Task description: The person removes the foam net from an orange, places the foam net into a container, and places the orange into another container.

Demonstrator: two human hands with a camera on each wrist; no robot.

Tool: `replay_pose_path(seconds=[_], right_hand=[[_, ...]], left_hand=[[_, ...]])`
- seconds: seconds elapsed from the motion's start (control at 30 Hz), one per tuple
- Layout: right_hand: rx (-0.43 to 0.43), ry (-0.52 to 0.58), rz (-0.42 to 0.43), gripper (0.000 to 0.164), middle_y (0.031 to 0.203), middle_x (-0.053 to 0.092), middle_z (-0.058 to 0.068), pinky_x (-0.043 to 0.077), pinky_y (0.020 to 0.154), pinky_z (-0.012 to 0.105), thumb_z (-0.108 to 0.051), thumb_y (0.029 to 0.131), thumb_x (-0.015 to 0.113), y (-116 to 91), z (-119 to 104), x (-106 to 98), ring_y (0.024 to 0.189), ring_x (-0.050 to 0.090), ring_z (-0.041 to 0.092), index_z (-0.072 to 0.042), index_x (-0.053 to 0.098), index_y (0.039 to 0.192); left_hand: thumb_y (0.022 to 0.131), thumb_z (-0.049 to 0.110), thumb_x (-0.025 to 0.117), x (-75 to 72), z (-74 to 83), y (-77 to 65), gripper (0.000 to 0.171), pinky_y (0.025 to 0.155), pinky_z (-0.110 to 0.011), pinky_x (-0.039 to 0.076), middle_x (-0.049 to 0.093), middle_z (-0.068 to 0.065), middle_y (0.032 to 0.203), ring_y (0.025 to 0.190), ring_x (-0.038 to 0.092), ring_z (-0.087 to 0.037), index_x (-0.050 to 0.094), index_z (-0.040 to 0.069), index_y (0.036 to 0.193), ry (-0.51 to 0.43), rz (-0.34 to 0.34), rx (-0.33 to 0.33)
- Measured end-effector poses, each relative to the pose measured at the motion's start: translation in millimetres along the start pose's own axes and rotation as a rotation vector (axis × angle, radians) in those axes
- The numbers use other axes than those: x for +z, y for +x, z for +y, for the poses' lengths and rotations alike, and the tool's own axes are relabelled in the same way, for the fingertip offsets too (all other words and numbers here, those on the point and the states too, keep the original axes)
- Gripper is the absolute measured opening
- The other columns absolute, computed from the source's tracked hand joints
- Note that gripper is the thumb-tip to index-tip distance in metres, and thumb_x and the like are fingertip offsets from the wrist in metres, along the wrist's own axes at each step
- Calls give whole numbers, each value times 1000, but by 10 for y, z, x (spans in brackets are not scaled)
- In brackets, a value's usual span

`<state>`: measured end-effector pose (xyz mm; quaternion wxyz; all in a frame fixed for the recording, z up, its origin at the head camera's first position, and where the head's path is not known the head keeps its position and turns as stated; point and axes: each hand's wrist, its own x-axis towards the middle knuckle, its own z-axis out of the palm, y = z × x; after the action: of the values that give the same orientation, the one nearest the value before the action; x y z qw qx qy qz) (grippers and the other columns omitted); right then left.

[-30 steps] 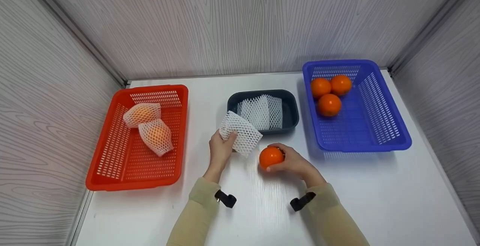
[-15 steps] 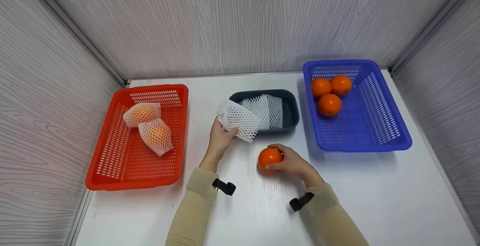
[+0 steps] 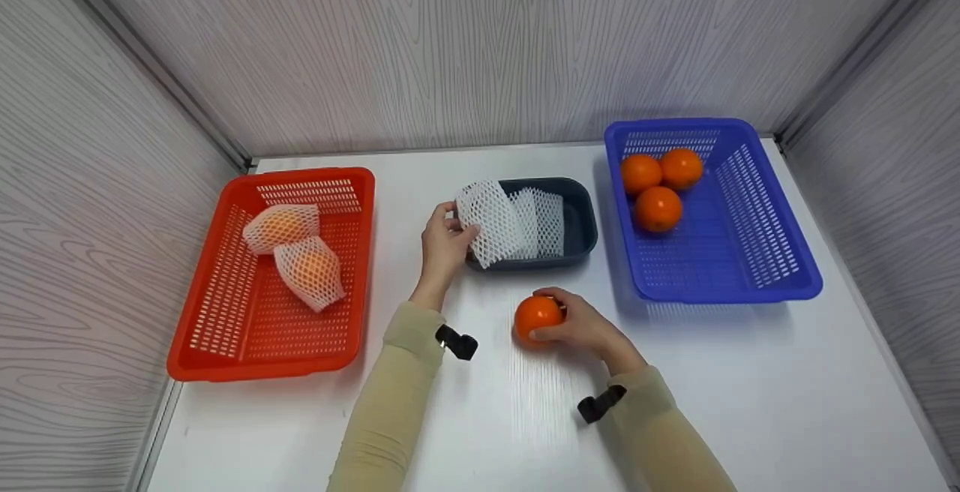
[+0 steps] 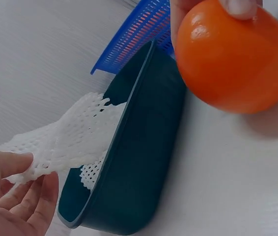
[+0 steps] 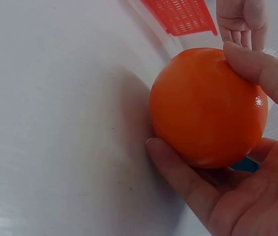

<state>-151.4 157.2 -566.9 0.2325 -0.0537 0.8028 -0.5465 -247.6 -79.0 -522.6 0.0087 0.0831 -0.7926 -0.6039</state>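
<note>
My left hand (image 3: 444,246) pinches a white foam mesh sleeve (image 3: 489,223) by its left edge, between thumb and fingers. The sleeve overlaps the left end of a dark teal tub (image 3: 581,222), where more white mesh sleeves (image 3: 549,226) lie. In the left wrist view the held sleeve (image 4: 75,132) reaches over the tub's rim. My right hand (image 3: 589,327) grips an orange (image 3: 537,319) in front of the tub, thumb on the near side and fingers round the back. The right wrist view shows this orange (image 5: 208,108) close to the white table.
On the left, a red basket (image 3: 262,368) contains two oranges in mesh sleeves (image 3: 281,228) (image 3: 309,271). A blue basket (image 3: 739,252) on the right holds three bare oranges (image 3: 658,209). Wood-grain panels (image 3: 480,57) enclose the white table (image 3: 510,432) at the back and sides.
My left hand has moved away from me with the mesh sleeve, from in front of the tub to over its left end. My right hand and the orange have shifted very slightly left.
</note>
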Motion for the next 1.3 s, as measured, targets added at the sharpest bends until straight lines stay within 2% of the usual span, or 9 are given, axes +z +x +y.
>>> replay_pose_path(seconds=[0.17,0.37,0.53,0.63,0.73,0.87,1.03,1.17,1.3], right_hand=[[4,-7,3,70,125,59,13,43,97,51,-22,75,85,3,15,4,108,56,30,-10,54,136],[17,-6,-4,72,124,59,12,43,97,51,-21,74,85,6,24,14,108,56,30,-10,53,137],[21,-6,6,71,123,60,11,43,97,51,-20,74,86,-5,12,8,108,56,30,-12,54,136],[23,-10,8,71,124,60,11,43,98,50,-21,73,86,-9,6,9,108,56,30,-13,54,136],[23,-3,5,71,124,59,12,43,98,50,-20,74,86,-9,10,15,109,56,30,-12,54,137],[23,19,1,71,125,59,13,43,98,51,-18,75,85,-10,6,25,109,55,30,-10,53,138],[27,36,-2,71,125,59,13,43,98,51,-18,75,85,-12,-7,23,109,55,30,-9,52,138],[33,22,0,71,125,59,13,43,97,50,-19,75,85,-16,-9,20,109,56,30,-10,53,138],[30,8,1,71,126,58,16,42,98,52,-16,76,84,-23,-21,22,110,55,32,-6,52,138]], left_hand=[[91,9,69,11,-8,109,57,78,-35,53,64,-15,111,95,65,-23,44,4,142,167,-34,42],[87,1,70,25,-57,126,71,82,-36,51,54,-18,124,101,59,-25,35,4,149,238,-69,84],[90,-3,64,35,-71,120,56,85,-37,48,56,-16,126,99,56,-24,48,4,143,336,-111,124],[92,-5,60,40,-77,120,46,97,-38,44,56,-16,132,113,54,-25,55,4,137,413,-146,167],[91,-4,63,51,-81,109,48,105,-40,38,44,-18,144,131,44,-30,55,4,138,488,-158,206],[89,3,71,75,-92,81,55,106,-41,38,31,-20,150,138,33,-34,51,5,140,588,-140,262],[94,25,68,112,-99,70,39,113,-48,26,51,-16,138,135,38,-33,64,7,129,774,-158,348],[100,50,49,141,-115,55,45,112,-64,7,59,-6,134,139,35,-31,68,18,125,946,-281,303],[101,57,37,163,-146,33,53,109,-69,0,54,-3,140,142,30,-30,65,24,130,1005,-358,250]])
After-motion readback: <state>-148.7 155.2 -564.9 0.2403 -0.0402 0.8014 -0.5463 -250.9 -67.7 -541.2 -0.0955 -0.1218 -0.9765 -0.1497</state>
